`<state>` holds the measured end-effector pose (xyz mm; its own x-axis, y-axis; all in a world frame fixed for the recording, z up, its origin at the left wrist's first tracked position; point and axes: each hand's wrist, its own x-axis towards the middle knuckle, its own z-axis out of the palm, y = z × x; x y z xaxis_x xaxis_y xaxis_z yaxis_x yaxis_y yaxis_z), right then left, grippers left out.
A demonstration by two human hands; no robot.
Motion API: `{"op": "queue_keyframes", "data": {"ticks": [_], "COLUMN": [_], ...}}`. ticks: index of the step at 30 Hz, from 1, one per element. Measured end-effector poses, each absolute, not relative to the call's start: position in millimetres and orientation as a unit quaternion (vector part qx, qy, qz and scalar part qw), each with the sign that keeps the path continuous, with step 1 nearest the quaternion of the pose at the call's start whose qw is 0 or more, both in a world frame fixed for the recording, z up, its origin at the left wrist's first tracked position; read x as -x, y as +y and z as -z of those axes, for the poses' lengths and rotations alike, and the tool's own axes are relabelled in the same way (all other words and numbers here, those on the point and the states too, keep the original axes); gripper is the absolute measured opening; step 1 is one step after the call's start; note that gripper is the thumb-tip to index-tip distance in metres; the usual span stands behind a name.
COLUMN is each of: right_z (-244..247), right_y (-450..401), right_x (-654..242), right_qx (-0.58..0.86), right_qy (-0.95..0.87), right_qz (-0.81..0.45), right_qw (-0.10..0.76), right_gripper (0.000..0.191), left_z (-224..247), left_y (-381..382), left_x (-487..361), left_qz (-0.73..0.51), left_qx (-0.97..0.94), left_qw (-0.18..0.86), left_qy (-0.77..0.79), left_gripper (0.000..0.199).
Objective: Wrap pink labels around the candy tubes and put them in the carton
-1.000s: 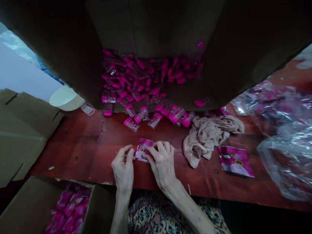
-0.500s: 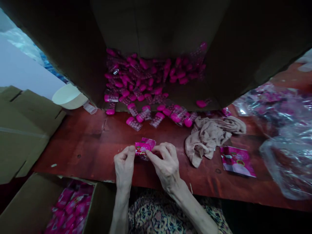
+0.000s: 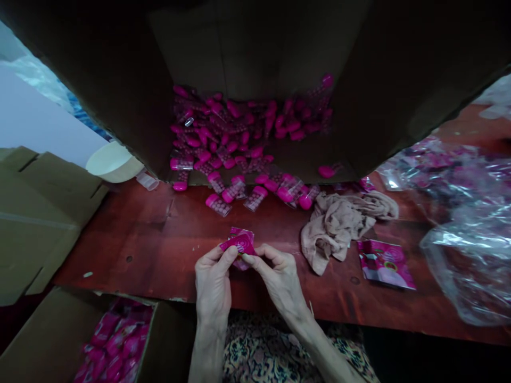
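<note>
A small pink printed packet [image 3: 241, 242] is held between both hands above the red-brown table [image 3: 159, 250]. My left hand [image 3: 214, 276] pinches its left side, thumb on the front. My right hand [image 3: 277, 271] grips the lower right side between thumb and fingers. Whether anything is inside the packet is hidden by the fingers. Beyond the hands, several small clear bottles with pink caps and round beads, such as this bottle [image 3: 256, 198], lie at the mouth of a large cardboard box [image 3: 255, 48]. Many more are heaped inside it.
A crumpled beige cloth [image 3: 337, 229] and flat pink printed packets [image 3: 387, 264] lie to the right, beside clear plastic bags [image 3: 471, 271]. At lower left, an open carton [image 3: 35, 335] holds pink packets. A white bowl [image 3: 115, 162] stands at the back left.
My left hand has moved right and closer to the right hand. The packet has tilted and its front face now appears folded or turned between the thumbs.
</note>
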<state>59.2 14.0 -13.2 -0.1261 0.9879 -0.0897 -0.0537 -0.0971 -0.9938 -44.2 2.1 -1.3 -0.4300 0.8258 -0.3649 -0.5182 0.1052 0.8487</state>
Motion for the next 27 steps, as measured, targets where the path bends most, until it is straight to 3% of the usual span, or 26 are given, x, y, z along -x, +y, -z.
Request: {"op": "queue_keyframes", "data": {"ticks": [10, 14, 20, 23, 27], "right_z": [6, -2, 2, 9, 11], "right_y": [17, 33, 80, 88, 82], "right_x": [-67, -72, -60, -59, -69], "right_qx": [0.436, 0.397, 0.527, 0.529, 0.552], "right_qy": [-0.648, -0.721, -0.798, -0.824, -0.809], "right_qz": [-0.467, -0.438, -0.158, -0.075, -0.058], "right_qw": [0.415, 0.362, 0.247, 0.189, 0.191], "right_gripper": [0.019, 0.023, 0.043, 0.03, 0.011], "left_z": [4, 0, -4, -5, -9], "left_y": [2, 2, 6, 9, 15], "left_x": [50, 55, 67, 70, 69], "left_qz": [-0.636, -0.664, -0.698, -0.716, -0.728], "left_qx": [-0.099, -0.08, -0.013, 0.011, 0.054], "left_qw": [0.578, 0.556, 0.517, 0.5, 0.489], "left_qy": [0.501, 0.493, 0.496, 0.487, 0.477], "left_gripper": [0.02, 0.018, 0.019, 0.016, 0.013]}}
